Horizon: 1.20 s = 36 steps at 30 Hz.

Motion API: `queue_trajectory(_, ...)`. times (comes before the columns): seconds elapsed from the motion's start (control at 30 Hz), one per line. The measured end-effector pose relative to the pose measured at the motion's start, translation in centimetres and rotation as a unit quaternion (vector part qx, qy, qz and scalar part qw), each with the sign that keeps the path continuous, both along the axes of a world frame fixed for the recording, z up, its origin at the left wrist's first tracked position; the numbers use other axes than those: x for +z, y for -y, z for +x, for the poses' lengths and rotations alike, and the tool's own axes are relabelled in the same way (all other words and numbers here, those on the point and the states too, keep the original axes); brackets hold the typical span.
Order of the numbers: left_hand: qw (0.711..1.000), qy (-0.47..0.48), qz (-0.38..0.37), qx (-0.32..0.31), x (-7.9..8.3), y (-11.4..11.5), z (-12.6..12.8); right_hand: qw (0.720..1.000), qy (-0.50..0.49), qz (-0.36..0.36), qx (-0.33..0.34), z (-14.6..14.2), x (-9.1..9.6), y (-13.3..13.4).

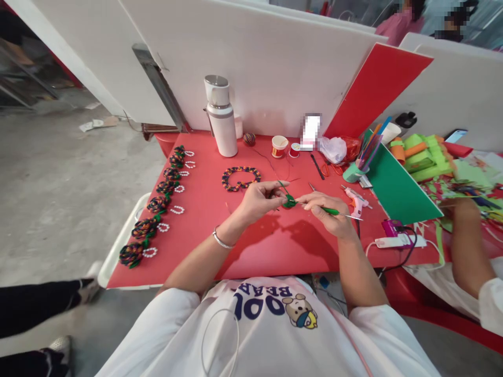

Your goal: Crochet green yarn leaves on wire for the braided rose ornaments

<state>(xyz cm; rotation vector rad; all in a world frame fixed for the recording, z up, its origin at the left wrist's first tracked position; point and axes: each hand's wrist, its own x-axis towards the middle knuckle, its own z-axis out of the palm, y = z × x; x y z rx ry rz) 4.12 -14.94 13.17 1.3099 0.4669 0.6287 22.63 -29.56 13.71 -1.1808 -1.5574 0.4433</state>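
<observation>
Between my hands, above the red table [251, 256], is a small piece of green crochet work [290, 201]. My left hand [264, 198] pinches its left side, and a strand of green yarn rises past the fingers. In my right hand [328, 209] is a crochet hook [330, 211] with a green grip; its thin metal tip reaches the green piece. The fingertips partly hide where hook and yarn meet. Just beyond my left hand lies a braided multicoloured yarn band [240, 178].
Rosettes of multicoloured yarn [158, 203] and pearl-bead loops [163, 227] line the left side. Behind stand a white thermos [225, 118], a paper cup [279, 147] and a yarn ball [249, 139]. To the right are a glue gun [356, 201], a pen holder [356, 171] and a co-worker's arm [467, 246].
</observation>
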Motion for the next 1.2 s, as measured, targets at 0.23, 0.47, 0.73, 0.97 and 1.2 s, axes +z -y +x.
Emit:
queue_trajectory(0.23,1.0,0.005,-0.009,0.001,0.2,0.2,0.0,0.997,0.067,0.026,-0.029,-0.8,0.8,0.1)
queue_trajectory(0.47,0.992,0.063,-0.106,0.038,0.0,1.2,0.9,0.933,0.254,0.159,-0.2,-4.7,-2.2,0.0)
queue_trajectory(0.73,0.962,0.062,-0.255,-0.076,0.5,1.0,0.3,0.95,0.109,0.225,-0.188,-5.4,-3.7,-0.6)
queue_trajectory(0.97,0.971,0.011,-0.208,-0.114,1.0,-0.8,-0.5,0.995,0.043,0.082,-0.026,-1.9,-0.4,0.7)
queue_trajectory(1.2,0.972,0.008,-0.194,-0.132,0.9,-0.8,-0.1,0.994,-0.105,0.018,0.009,-1.6,-0.4,0.9)
